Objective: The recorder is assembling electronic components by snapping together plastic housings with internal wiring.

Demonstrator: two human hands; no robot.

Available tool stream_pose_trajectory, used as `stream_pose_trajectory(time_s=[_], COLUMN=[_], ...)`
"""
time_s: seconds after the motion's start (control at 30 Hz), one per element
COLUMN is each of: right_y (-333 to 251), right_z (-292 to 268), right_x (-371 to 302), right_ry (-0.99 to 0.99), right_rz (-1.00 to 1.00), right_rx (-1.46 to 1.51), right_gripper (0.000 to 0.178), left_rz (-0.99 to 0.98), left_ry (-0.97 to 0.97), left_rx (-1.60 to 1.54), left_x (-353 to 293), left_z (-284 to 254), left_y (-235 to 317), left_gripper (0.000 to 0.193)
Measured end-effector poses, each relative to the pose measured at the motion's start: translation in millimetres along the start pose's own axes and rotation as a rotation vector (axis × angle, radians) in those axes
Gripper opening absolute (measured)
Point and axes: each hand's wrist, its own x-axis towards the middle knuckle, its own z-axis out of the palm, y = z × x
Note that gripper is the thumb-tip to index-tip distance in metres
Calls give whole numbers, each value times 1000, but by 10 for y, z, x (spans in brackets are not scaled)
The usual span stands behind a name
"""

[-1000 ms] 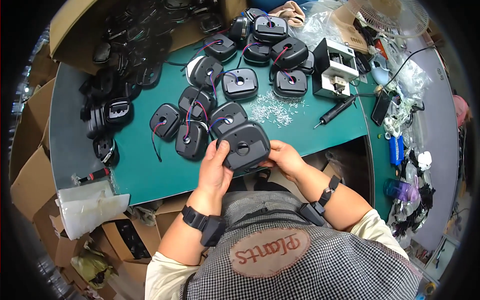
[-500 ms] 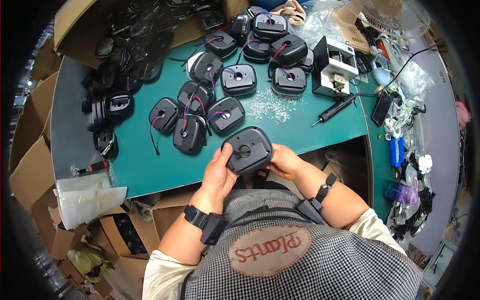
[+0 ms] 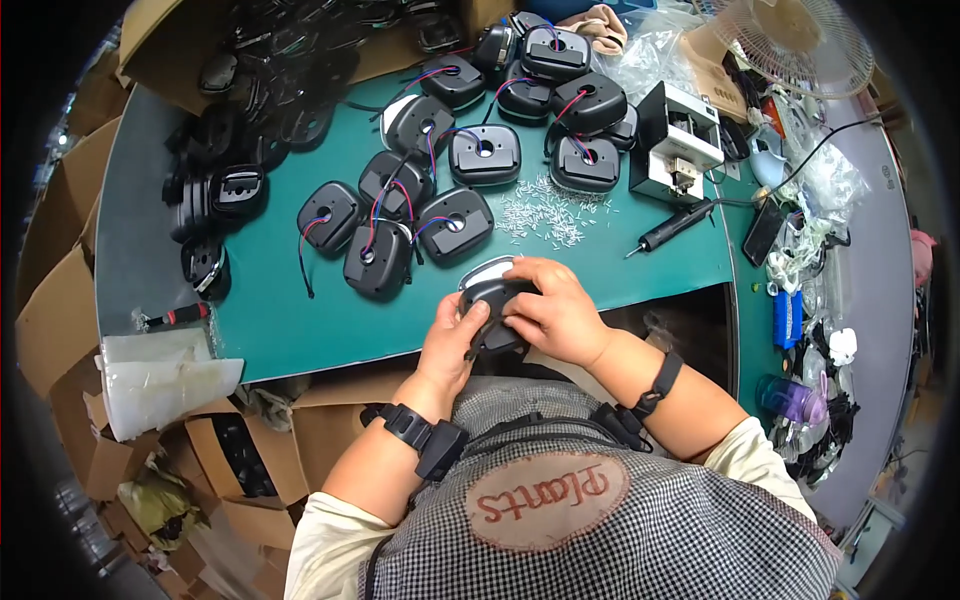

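Close to my body, near the table's front edge, I hold a black plastic housing point(image 3: 491, 291) with a silvery rim showing along its far side. My left hand point(image 3: 447, 345) is closed on its left side, thumb on top. My right hand point(image 3: 567, 314) curls over its right side, fingers bent against the top and far edge; whether anything small is between them is hidden. Beyond lie several similar black housings point(image 3: 455, 225) with red and blue wires through their centre holes. A heap of small silvery screws point(image 3: 550, 213) lies beside them.
A corded electric screwdriver point(image 3: 675, 228) and a white-and-black boxy device point(image 3: 676, 140) stand to the right, with a phone point(image 3: 763, 232) and a purple bottle point(image 3: 792, 398) farther right. Dark parts fill a carton point(image 3: 170, 40) at the back left. A red-handled tool point(image 3: 185, 314) lies left.
The housing has been tilted and drawn in, so its silvery rim now shows. My right hand moved from its right underside to over its top. My left hand stays on it.
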Motion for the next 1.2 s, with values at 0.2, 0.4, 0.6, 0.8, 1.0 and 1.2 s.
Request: stream_pose_trajectory(time_s=[0.2, 0.4, 0.6, 0.8, 1.0, 1.2], right_y=[15, 726, 499, 316, -33, -345], right_z=[-139, 593, 690, 241, -206, -367], right_x=[-180, -508, -193, -62, 113, 190], right_ry=[-11, -5, 55, 135, 131, 135], right_rz=[2, 771, 1284, 953, 728, 580], right_rx=[156, 351, 1169, 2004, 1972, 1967], right_gripper=[15, 48, 44, 54, 55, 68], left_rz=[49, 37, -95, -91, 155, 664], left_ry=[144, 261, 95, -192, -203, -116], left_rx=[85, 178, 59, -87, -20, 720], left_x=[149, 219, 228, -139, -261, -401], left_z=[-353, -350, -462, -33, 380, 793], left_y=[-159, -232, -66, 228, 738, 927], left_gripper=[42, 56, 62, 52, 59, 77])
